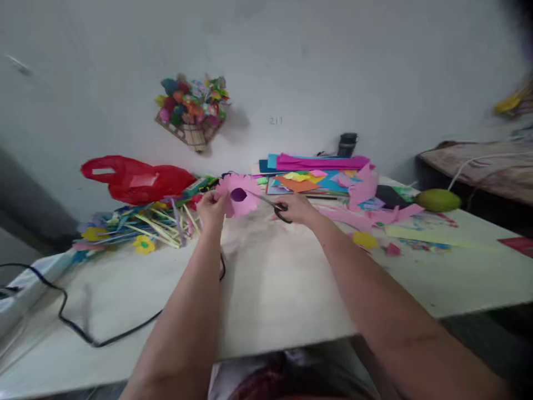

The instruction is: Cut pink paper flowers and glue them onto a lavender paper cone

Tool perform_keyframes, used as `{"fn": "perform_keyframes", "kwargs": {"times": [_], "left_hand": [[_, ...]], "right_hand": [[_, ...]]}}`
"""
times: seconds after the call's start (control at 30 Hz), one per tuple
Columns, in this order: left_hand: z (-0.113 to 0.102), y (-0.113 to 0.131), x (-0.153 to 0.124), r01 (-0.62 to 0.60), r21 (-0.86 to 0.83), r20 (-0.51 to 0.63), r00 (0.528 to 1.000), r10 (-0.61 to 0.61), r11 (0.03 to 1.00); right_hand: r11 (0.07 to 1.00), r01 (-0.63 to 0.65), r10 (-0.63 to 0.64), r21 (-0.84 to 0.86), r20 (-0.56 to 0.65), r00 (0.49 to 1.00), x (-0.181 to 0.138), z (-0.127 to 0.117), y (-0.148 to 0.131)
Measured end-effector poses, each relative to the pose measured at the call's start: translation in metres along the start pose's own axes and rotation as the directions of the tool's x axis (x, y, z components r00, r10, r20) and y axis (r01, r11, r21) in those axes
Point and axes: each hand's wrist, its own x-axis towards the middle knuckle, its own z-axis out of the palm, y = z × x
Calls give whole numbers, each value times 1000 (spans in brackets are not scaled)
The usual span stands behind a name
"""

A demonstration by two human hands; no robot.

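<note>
Pinched in the fingers of my left hand is a pink paper flower with a scalloped edge, held up above the table. A dark purple round piece shows at the flower's middle. My right hand is closed round the dark handles of a pair of scissors. The blades point left, their tips at the flower near the purple piece; whether they touch the paper I cannot tell.
Left on the white table are a red plastic bag, paper sticks and flowers, and a black cable. Coloured sheets, pink scraps and a green-yellow fruit lie right. A flower basket hangs on the wall.
</note>
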Motion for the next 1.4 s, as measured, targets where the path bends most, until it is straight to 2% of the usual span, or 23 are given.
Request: {"fn": "perform_keyframes", "kwargs": {"times": [0.3,0.47,0.53,0.63,0.73,0.97,1.17,1.4], "left_hand": [[1,3,-2,20,-64,-24,999,-22,998],[1,3,-3,20,-70,-31,999,-22,997],[1,3,-2,14,-69,-32,999,-17,998],[1,3,-2,9,-65,-37,999,-11,998],[1,3,-2,26,-55,-30,999,-27,998],[0,2,-1,14,-21,-25,1000,-15,1000],[2,-1,-1,10,25,-21,1000,-10,1000],[1,-4,-1,13,113,-22,1000,-10,993]], "right_hand": [[1000,3,-3,24,4,1000,0,-1,-4],[983,18,-23,182,25,999,1,4,4],[947,-11,-12,321,70,997,3,7,8],[837,-132,37,531,186,982,3,8,9],[750,-238,74,617,279,957,1,5,9],[681,-246,53,689,289,956,-2,2,16],[698,-249,9,671,340,941,-2,-2,22],[692,-281,30,665,363,931,-3,-5,21]]}}
